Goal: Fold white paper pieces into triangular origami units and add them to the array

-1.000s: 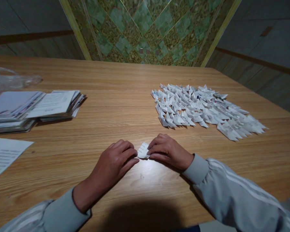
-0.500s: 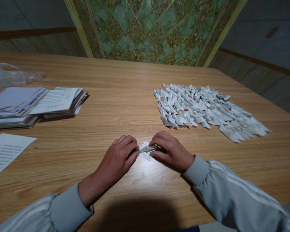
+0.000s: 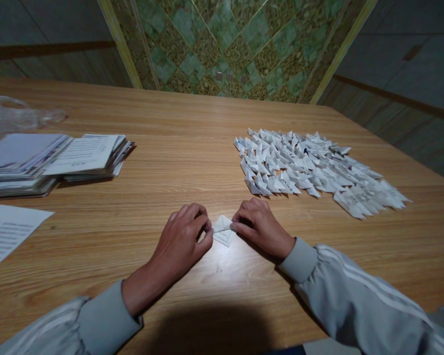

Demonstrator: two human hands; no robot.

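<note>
Head view: paper (image 3: 223, 234), folded, on table (image 3: 170, 162) between left hand (image 3: 182, 237) and right hand (image 3: 262, 228); right fingertips clamped on its corner; left fingers curled beside it, contact hidden, we cannot tell their hold; sheet (image 3: 17, 231), stack (image 3: 22, 153), plastic (image 3: 20, 118) cut off at left edge

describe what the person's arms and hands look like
The left grip and right grip are bare hands, with no gloves visible. Both arms wear long grey sleeves: left sleeve, right sleeve. Each has a plain, wide cuff, gathered cloth beyond it and pale lengthwise stripes.
</note>
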